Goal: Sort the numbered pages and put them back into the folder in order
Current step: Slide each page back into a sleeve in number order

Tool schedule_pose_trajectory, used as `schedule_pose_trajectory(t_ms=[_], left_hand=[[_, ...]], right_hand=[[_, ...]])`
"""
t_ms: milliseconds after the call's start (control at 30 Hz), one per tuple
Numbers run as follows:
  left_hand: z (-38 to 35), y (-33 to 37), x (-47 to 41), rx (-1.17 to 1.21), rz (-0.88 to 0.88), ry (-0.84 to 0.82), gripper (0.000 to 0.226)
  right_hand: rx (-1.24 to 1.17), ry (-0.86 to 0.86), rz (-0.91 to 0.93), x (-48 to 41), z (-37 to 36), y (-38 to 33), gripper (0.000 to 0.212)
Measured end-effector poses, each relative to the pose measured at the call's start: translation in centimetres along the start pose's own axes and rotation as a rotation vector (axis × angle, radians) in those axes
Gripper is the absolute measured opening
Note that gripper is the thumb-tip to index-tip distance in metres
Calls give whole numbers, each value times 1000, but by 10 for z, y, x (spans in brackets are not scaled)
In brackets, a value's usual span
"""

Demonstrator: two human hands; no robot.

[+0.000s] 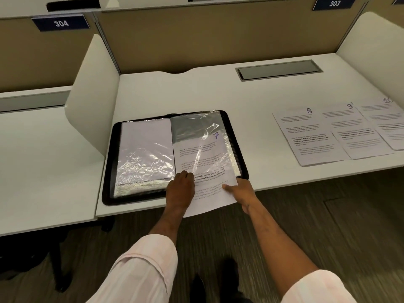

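A black zip folder point(108, 171) lies open near the front edge of the white surface point(196, 90), towards its left end. Its left-hand plastic sleeve point(145, 145) holds a blank white sheet under crinkled film. On the right-hand half, page 7 point(203, 158) sits partway inside a clear sleeve: the top with the handwritten 7 is under the plastic, while the lower part sticks out over the folder's near rim and past the front edge of the surface.

The left hand point(180, 189) is seen from the back, resting at the near end of that sleeve close to the folder's spine, its fingers bent down onto the page. Whether its grip is clamped on the plastic or only pressing there cannot be told. The right hand point(242, 193) is at the page's lower right edge, thumb on top of the paper and fingers beneath, its grip closed on the sheet.

Towards the right end of the surface lie three more printed sheets, fanned and overlapping: page 8 point(306, 136) nearest the folder, page 9 point(354, 132) beside it, and page 10 point(387, 119) at the frame's right border. All are well apart from the folder.

A grey cable hatch point(278, 69) is set in the surface near the back edge. A white divider panel point(94, 95) stands at the left edge, and labels reading 304 point(61, 23) and 303 point(334, 3) are fixed on the rear partition.
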State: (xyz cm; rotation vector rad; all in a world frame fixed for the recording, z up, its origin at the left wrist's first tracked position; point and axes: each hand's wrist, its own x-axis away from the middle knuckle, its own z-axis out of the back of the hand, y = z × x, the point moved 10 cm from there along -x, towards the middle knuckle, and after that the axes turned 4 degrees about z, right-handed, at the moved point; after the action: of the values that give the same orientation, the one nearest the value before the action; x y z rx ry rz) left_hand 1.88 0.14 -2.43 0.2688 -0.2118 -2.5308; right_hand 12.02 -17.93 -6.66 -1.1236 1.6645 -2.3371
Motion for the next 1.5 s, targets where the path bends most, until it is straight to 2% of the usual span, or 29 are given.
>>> schedule_pose_trajectory(t_ms=[200,267,567,700,800,1000,1200,1333,1500], left_hand=[[6,1,1,12,-6,28,12],[5,1,1,4,-14,31,15],[10,3,-1,-21,3,64,18],[10,3,0,-10,2,83,18],[10,2,0,-13,1,89,17],[5,-2,-1,0,-11,80,13],[1,-1,-4,-17,-37,67,11],[-7,-3,-9,-7,-14,27,9],[-12,6,-18,48,-42,-27,22]], right_hand=[[125,-129,-150,11,3,24,33],[144,-133,-130,7,3,22,33],[62,94,73,-19,-2,-21,31],[20,188,104,-26,1,-21,43],[10,191,104,-30,0,-22,46],[204,237,114,-39,8,-32,28],[240,291,96,-48,9,-38,38],[251,268,112,-48,8,-42,33],[215,234,124,-49,9,-39,32]])
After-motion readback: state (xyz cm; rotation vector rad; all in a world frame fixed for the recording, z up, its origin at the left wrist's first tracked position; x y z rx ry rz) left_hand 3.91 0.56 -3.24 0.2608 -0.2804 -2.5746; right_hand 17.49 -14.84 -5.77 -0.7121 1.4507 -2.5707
